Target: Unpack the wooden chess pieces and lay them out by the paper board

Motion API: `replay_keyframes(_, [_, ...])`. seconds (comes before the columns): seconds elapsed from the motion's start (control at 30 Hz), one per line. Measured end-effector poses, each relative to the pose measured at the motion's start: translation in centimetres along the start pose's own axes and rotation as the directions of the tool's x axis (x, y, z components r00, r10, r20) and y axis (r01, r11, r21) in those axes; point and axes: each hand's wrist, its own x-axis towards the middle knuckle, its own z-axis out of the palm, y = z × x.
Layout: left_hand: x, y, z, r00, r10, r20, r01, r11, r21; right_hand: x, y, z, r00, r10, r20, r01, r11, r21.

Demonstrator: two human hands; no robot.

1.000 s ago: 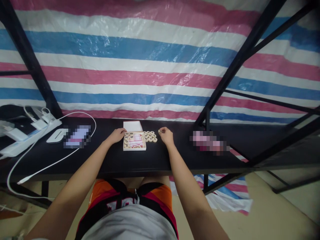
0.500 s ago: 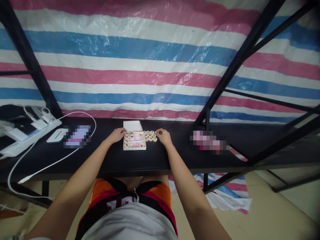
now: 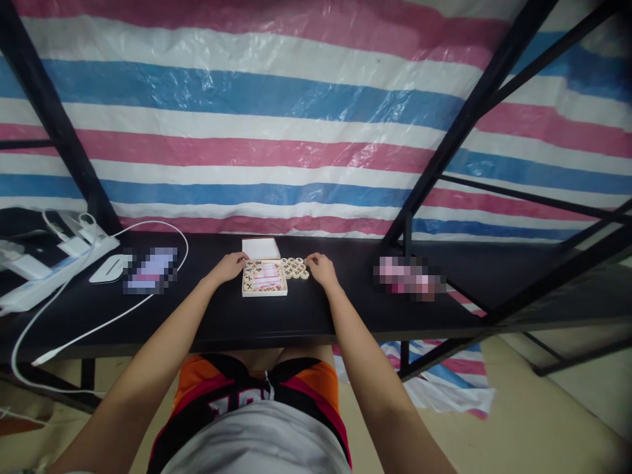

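Note:
A small white box (image 3: 264,294) stands uncovered on the black desk. Along its left side lie several round Chinese chess pieces (image 3: 249,278), and a folded sheet with pink lines (image 3: 267,273) covers much of the rest. My left hand (image 3: 231,267) has its fingers closed at the box's upper left corner. To the right of the box, more Chinese chess pieces (image 3: 295,268) are packed together in rows on the desk. At the right end of these rows is my right hand (image 3: 322,270), its fingers curled in a pinch against a piece; the fingertips are small and partly hidden.
Behind the box lies a white lid (image 3: 261,249). Left on the desk (image 3: 222,322) are a blurred phone-like item (image 3: 151,270), a white flat device (image 3: 109,268), a white cable (image 3: 93,328) and a power strip (image 3: 74,268). A blurred pink item (image 3: 407,276) is at right, near black frame bars.
The whole view has shifted slightly. Both hands keep about the same places by the box and the loose pieces; no piece has plainly moved.

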Motion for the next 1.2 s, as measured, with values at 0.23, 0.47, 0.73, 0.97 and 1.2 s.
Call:
replay_keyframes(0.23, [-0.1, 0.1, 0.0, 1.0, -0.005, 0.002, 0.005, 1.0, 0.0, -0.2, 0.0, -0.2, 0.999, -0.009, -0.037, 0.01, 1.0, 0.027])
replay_keyframes(0.47, [-0.1, 0.1, -0.1, 1.0, 0.004, -0.003, -0.004, 1.0, 0.011, -1.7, -3.4, -0.6, 0.941, -0.289, -0.174, 0.311, 0.944, 0.115])
replay_keyframes(0.73, [0.0, -0.1, 0.1, 1.0, 0.006, -0.008, -0.006, 1.0, 0.001, -4.3, -7.9, 0.9, 0.712, -0.699, 0.066, 0.683, 0.711, 0.17])
replay_keyframes(0.97, [0.1, -0.4, 0.2, 1.0, 0.01, -0.012, -0.01, 1.0, -0.003, -4.7, -9.1, 1.0, 0.556, -0.806, 0.203, 0.784, 0.59, 0.193])
replay_keyframes(1.2, [-0.1, 0.0, 0.0, 1.0, 0.009, -0.006, -0.009, 1.0, -0.001, -4.9, -9.1, 0.9, 0.634, -0.751, 0.184, 0.725, 0.66, 0.194])
